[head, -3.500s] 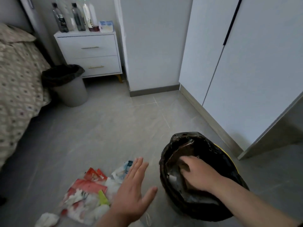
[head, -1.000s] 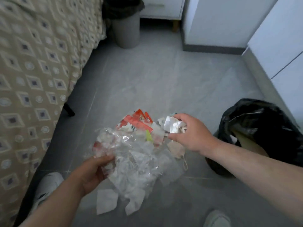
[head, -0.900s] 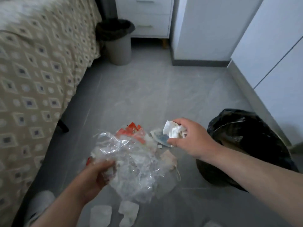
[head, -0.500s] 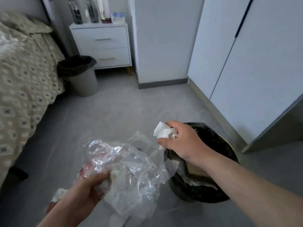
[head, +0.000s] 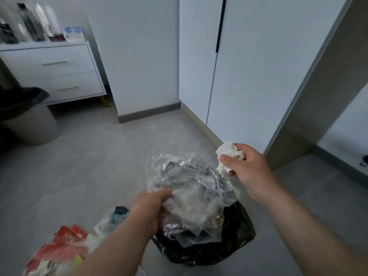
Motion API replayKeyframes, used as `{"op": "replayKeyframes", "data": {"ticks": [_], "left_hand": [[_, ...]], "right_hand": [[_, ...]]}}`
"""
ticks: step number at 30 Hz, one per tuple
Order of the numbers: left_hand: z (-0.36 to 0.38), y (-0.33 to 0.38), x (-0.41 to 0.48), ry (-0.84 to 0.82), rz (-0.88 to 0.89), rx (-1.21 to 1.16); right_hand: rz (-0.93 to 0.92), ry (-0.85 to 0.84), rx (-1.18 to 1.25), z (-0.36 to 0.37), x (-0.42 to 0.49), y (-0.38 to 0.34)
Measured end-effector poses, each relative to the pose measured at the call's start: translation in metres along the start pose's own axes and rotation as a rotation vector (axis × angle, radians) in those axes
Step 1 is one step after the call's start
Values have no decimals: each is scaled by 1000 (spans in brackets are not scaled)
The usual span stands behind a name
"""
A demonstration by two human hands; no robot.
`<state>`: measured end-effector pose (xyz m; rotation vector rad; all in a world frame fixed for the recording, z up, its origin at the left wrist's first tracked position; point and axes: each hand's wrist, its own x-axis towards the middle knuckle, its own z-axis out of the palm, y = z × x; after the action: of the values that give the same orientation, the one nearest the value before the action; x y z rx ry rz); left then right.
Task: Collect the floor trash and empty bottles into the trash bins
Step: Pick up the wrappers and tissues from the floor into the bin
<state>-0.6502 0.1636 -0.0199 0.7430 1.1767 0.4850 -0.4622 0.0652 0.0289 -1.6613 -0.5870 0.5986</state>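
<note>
Where the grey floor (head: pixel 89 166) meets the bottom edge of the view, at the lower left, a pile of trash (head: pixel 63 248) lies loose: red wrappers, white crumpled scraps and a dark bluish piece at its far side. Just right of it the left hand (head: pixel 149 208) reaches forward, its fingers curled tight around a big crumpled wad of clear plastic (head: pixel 191 192), which billows up and to the right above the knuckles. Directly under that wad stands the near bin (head: pixel 235 244), lined with a black bag. The plastic hangs over its mouth and hides most of the opening, so what is inside cannot be told. Beyond it and to the right, the right hand (head: pixel 247 168) is raised, thumb and fingers pinching a balled white tissue (head: pixel 229 153) that sticks out to the left of the fist. The two hands are apart, with the plastic between them. Farther off at the left edge, a far bin (head: pixel 33 124), grey with a black liner folded over its rim, stands on the floor in front of a white nightstand (head: pixel 59 76) with two drawers. On the nightstand stand several bottles (head: pixel 29 24), blurred, and a small box (head: pixel 73 33) beside them. White wardrobe doors (head: pixel 268 66) fill the back right.
</note>
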Motion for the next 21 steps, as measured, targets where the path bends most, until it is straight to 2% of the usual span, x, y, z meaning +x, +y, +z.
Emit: {"op": "replayKeyframes", "data": {"ticks": [3, 6, 11, 14, 18, 21], "left_hand": [[15, -15, 14, 141, 35, 162], [12, -17, 15, 272, 156, 411], [-10, -13, -5, 286, 435, 724], [-31, -16, -15, 171, 543, 712], [-50, -28, -14, -179, 539, 957], [-60, -41, -2, -230, 545, 1109]], "right_hand": [[20, -15, 3, -2, 2, 11], [29, -6, -12, -2, 4, 18], [38, -9, -100, 4, 0, 27], [7, -79, -229, 18, -9, 36], [0, -237, -337, 41, -17, 60], [-38, -393, -483, 56, -20, 79]]}}
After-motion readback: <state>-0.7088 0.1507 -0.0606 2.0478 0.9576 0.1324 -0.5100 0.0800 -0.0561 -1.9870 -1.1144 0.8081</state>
